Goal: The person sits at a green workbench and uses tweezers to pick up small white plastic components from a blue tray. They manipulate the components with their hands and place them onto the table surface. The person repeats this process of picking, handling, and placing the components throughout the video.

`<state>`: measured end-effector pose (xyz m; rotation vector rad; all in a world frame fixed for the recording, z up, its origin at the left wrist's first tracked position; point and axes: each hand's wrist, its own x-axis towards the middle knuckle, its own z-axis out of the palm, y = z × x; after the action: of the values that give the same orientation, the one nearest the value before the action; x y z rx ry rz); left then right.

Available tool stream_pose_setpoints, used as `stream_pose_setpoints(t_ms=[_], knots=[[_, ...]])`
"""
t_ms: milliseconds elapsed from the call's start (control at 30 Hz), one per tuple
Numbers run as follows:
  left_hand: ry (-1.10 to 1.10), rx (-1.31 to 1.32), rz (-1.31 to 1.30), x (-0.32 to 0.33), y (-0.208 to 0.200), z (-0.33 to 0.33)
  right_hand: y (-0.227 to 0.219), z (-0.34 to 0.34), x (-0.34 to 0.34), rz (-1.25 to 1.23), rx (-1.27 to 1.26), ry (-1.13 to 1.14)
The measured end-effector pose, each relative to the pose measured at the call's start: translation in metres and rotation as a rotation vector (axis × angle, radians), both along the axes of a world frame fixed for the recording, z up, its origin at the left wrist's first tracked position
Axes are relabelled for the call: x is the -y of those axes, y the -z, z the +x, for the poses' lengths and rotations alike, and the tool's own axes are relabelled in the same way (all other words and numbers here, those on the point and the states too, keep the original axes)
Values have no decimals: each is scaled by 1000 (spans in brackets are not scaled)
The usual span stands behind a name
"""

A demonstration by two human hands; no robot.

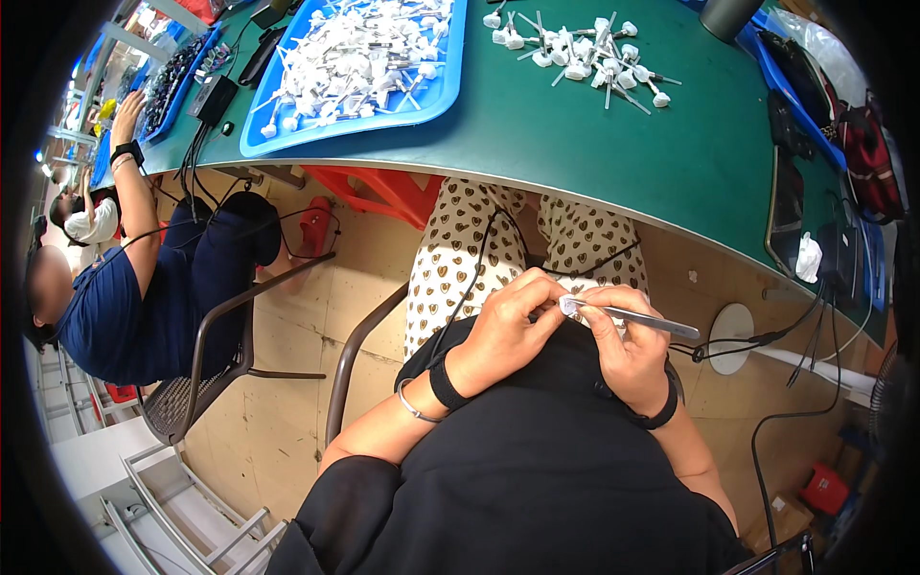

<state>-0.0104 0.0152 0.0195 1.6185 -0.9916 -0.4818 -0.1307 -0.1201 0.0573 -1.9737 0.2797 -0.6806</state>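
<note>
Above my lap, my two hands meet at a small white piece [568, 306]. The fingers of my left hand [508, 329] pinch that piece; its exact kind is too small to make out. Metal tweezers [644, 320] lie in my right hand [628, 356], with their blunt end pointing to the right. The working tips are at the white piece, partly covered by my fingers. Both wrists carry black bands, and a bangle sits on the left one.
A green table [594, 144] curves ahead, beyond my knees. On it stand a blue tray [383, 122] heaped with white-headed parts and a loose pile of similar parts [585, 56]. A co-worker [144, 307] sits at left. Black cables [757, 460] hang at right.
</note>
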Motion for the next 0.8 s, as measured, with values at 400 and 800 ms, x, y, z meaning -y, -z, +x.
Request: stream_pose_setpoints(t_ms=[400,800], knots=[[8,26,15,-1,-1,0,-1,1,2,-44,-4,-26],[18,67,49,-2,2,0,-2,3,4,-206,-26,-89]])
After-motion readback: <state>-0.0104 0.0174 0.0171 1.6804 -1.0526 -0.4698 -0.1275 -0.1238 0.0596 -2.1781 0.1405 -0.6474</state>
